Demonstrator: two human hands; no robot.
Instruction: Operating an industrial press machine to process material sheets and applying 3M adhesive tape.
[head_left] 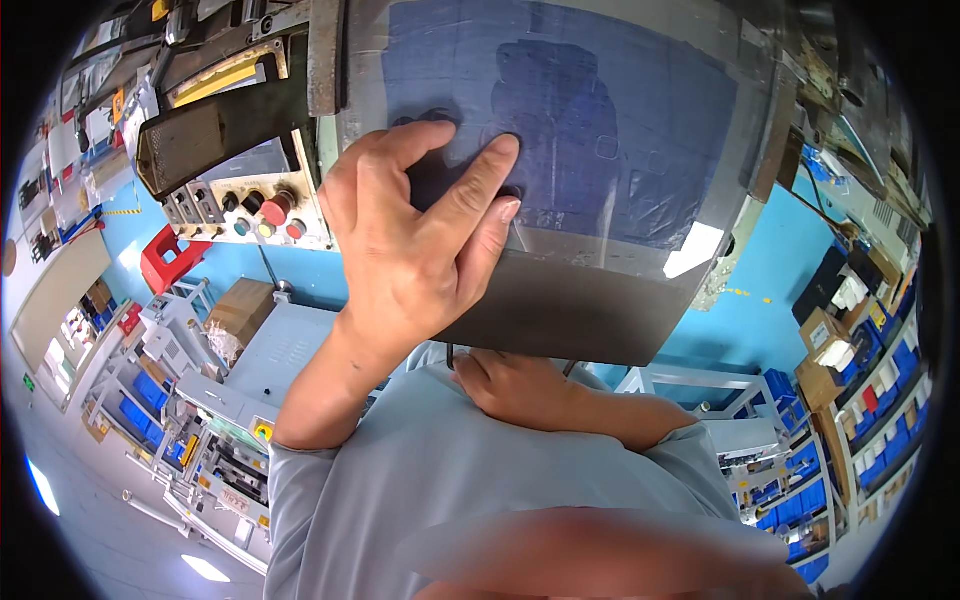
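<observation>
A dark blue sheet lies beneath clear, slightly wrinkled film on a grey machine plate. Over the sheet's near left part is my left hand, fingers spread and bent, fingertips at the film. Dark patches show beside these fingertips; whether they are shadows or small parts I cannot tell. A darker, irregular shape marks the sheet to the right of the hand. Close to my body, at the plate's near edge, my right hand is curled closed. The plate partly hides it, and what its fingers hold cannot be made out.
Left of the plate stands a control panel with knobs and a red button. Behind it are a red stool and a cardboard box on a grey cabinet. Shelves with blue bins line the right side.
</observation>
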